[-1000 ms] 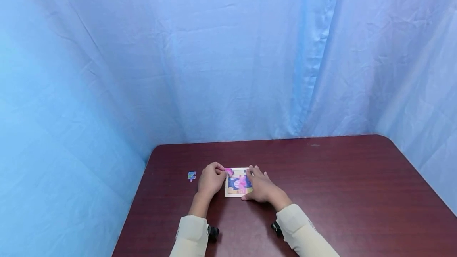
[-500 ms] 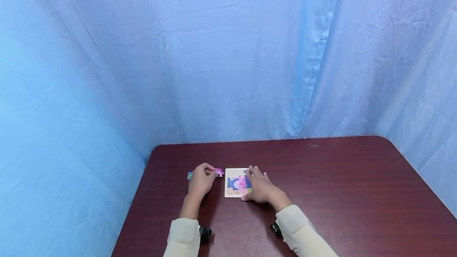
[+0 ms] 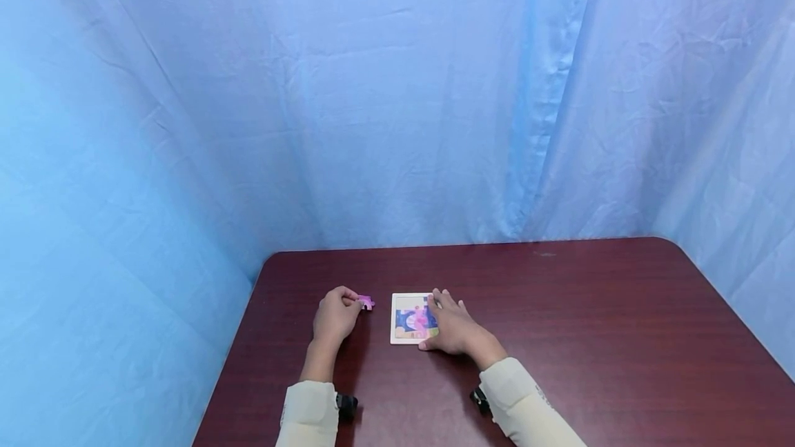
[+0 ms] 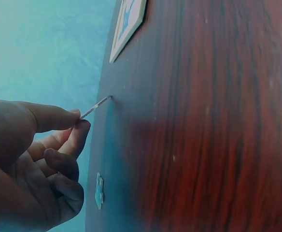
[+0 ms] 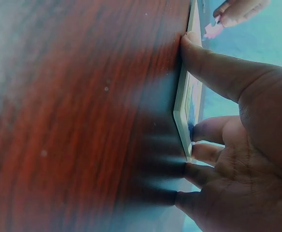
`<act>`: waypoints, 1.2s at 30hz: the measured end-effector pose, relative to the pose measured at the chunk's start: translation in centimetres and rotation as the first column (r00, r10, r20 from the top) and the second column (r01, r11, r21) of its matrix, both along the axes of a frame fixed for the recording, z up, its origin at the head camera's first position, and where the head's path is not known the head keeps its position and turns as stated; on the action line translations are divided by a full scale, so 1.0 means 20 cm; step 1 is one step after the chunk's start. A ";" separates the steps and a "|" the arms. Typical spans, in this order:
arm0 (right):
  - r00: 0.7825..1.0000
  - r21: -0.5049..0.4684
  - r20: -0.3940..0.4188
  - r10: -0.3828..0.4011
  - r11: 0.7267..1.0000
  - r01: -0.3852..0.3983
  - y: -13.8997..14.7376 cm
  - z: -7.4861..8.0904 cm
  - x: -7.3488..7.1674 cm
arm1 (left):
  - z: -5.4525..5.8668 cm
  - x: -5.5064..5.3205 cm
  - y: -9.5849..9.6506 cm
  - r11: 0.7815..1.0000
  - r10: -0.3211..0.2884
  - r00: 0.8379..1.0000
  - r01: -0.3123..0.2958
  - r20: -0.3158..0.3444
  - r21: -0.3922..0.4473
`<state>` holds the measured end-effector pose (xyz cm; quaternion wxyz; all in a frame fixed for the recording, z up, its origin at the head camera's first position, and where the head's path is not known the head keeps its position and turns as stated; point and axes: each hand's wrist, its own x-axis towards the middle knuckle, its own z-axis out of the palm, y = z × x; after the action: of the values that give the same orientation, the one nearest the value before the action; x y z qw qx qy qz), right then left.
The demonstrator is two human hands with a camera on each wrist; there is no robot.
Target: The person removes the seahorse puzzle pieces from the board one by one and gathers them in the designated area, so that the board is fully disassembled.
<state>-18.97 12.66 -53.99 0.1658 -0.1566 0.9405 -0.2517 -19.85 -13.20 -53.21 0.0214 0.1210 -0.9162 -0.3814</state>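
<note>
Between thumb and fingertips, my left hand (image 3: 335,316) pinches a pink jigsaw piece (image 3: 366,303), held edge-on just above the table in the left wrist view. To its right lies a square puzzle frame (image 3: 393,319) with a pale rim and several pieces in it, pink and blue among them. My right hand (image 3: 456,326) rests on the frame's right side, fingers spread, with the thumb at the near edge and fingertips by the far corner. A second jigsaw piece (image 4: 99,191), bluish, lies flat on the table below the left hand in the left wrist view; in the head view the hand hides it.
The dark red wooden table (image 3: 590,330) extends well to the right of the frame. Light blue curtains (image 3: 397,102) hang behind it and at both sides. A small black device (image 3: 346,405) is strapped at each wrist.
My left hand has drawn the pink jigsaw piece from the frame's upper left corner out to the left, over the loose bluish piece. The right hand stays on the frame.
</note>
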 end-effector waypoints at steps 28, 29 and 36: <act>1.000 -0.007 0.003 0.006 1.000 -0.006 -0.01 0.00 0.01 | 0.01 0.00 -0.14 0.997 0.071 0.995 -0.067 0.077 -0.044; 1.000 -0.004 0.003 0.006 1.000 -0.006 -0.01 0.00 0.01 | 0.01 0.00 -0.14 0.997 0.071 0.994 -0.068 0.078 -0.044; 1.000 -0.014 0.000 0.004 1.000 -0.004 -0.01 0.01 0.01 | 0.01 0.00 -0.15 0.996 0.071 0.994 -0.067 0.085 -0.053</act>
<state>-18.77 12.36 -53.72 0.1652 -0.1598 0.9385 -0.2577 -19.90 -16.20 -53.11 -0.0021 0.1685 -0.9208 -0.3518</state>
